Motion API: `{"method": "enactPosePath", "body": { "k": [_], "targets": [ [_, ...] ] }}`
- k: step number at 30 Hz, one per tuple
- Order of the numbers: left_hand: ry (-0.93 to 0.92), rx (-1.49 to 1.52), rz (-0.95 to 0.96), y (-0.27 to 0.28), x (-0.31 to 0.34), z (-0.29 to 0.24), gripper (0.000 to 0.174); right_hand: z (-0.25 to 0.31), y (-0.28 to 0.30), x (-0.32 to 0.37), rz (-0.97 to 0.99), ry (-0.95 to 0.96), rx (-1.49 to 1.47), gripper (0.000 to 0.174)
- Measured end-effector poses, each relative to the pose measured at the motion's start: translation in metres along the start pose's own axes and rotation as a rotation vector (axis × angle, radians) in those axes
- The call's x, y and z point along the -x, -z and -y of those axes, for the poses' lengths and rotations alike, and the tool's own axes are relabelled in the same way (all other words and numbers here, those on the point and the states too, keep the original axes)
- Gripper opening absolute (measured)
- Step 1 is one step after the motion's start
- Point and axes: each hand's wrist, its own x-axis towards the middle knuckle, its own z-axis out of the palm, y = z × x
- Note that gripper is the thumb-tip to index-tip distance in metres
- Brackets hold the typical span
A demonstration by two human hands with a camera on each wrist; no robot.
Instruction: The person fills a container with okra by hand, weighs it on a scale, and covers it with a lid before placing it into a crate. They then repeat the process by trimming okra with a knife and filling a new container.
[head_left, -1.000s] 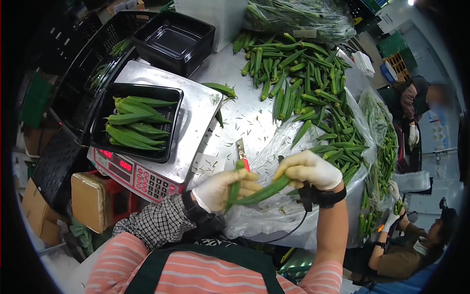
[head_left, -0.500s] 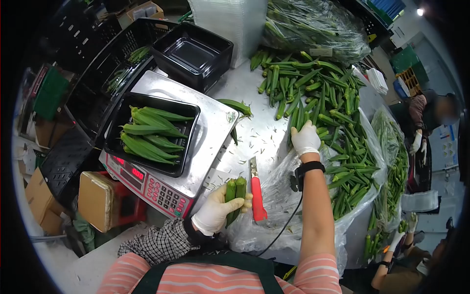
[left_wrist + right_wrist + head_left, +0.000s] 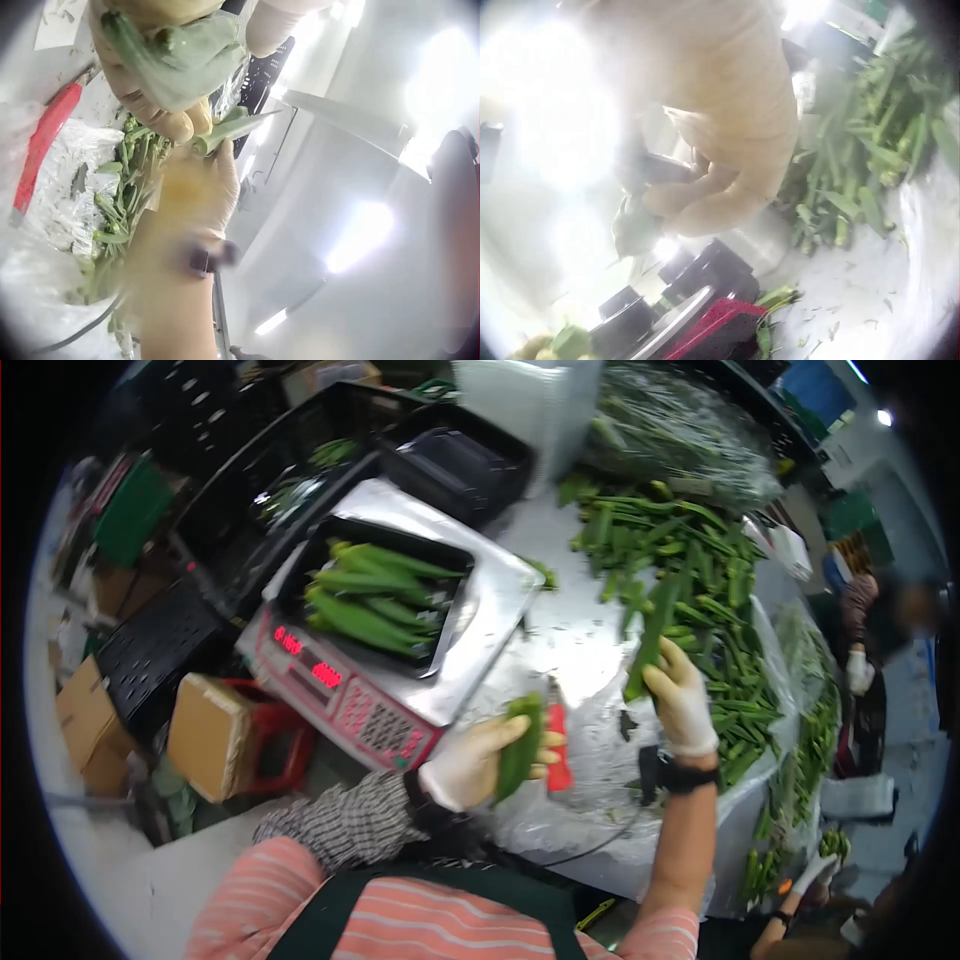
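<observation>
My gloved left hand (image 3: 475, 762) grips green okra pods (image 3: 520, 748) upright in front of my body, beside a red-handled knife (image 3: 558, 750) on the table. In the left wrist view these pods (image 3: 187, 71) lie within the curled fingers. To the right, my gloved right hand (image 3: 682, 698) pinches a long okra pod (image 3: 655, 625) near its lower end, in front of the loose okra pile (image 3: 700, 560). The right wrist view shows that hand's bent fingers (image 3: 720, 202) around the pod, mostly washed out by glare.
A black tray (image 3: 452, 652) with several okra pods rests on a scale (image 3: 500, 600) with lit red digits. Behind it are stacked black trays (image 3: 455, 460). Clear plastic film (image 3: 600, 800) spreads beneath the pile's front. Bagged okra (image 3: 680, 435) lies at the back; other workers are at right.
My right hand left the left hand, reached into the okra pile and came back toward me with a pod. The left hand keeps its pods, and the head view has shifted.
</observation>
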Motion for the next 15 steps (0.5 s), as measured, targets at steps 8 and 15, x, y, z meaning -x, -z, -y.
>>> {"method": "enactPosePath", "body": {
  "k": [8, 15],
  "targets": [
    [0.269, 0.165, 0.368, 0.010, 0.034, -0.013, 0.052, 0.035, -0.107, 0.068, 0.274, 0.390, 0.950, 0.035],
    [0.134, 0.058, 0.308, 0.001, 0.091, -0.074, 0.040, 0.058, -0.188, 0.075, -0.050, 0.412, 0.579, 0.031]
  ]
}}
